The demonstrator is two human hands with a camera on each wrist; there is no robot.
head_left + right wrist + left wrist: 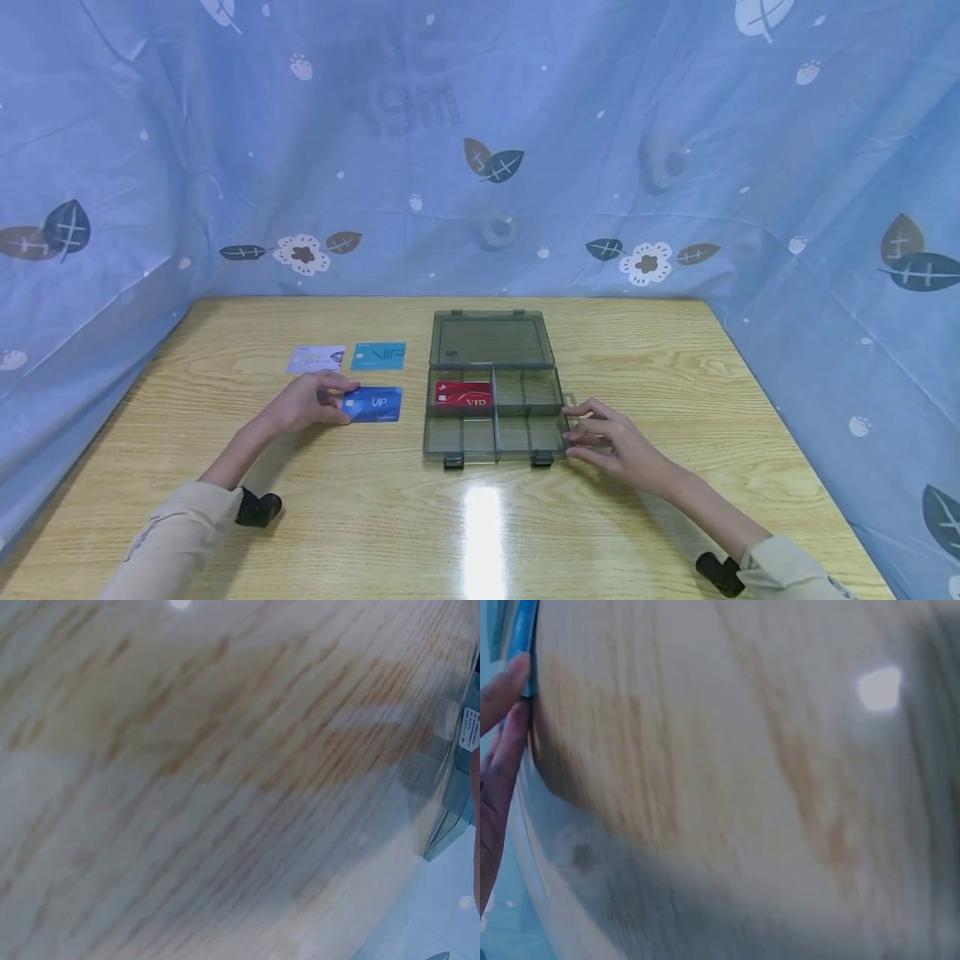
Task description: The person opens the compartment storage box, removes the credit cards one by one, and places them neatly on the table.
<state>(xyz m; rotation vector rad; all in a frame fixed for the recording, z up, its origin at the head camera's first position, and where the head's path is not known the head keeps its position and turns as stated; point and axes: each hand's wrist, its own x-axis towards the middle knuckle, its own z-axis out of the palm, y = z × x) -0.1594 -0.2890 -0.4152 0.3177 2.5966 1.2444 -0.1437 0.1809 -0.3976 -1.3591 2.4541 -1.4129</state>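
Wooden table [375,517], blue-curtained: left hand [307,402] pinches dark blue card [372,404] left of open compartment box [491,425]; right hand [611,442], fingers spread, steadies box's right wall; red card [463,394] inside.

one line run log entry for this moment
left hand: pinches blue card | right hand: touches open organizer box side | red card: in box | two cards: on table

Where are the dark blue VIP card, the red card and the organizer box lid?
dark blue VIP card [377,404]: head view, middle of its face.
red card [463,394]: head view, centre, in the box's rear-left compartment.
organizer box lid [491,340]: head view, middle of the opened lid.
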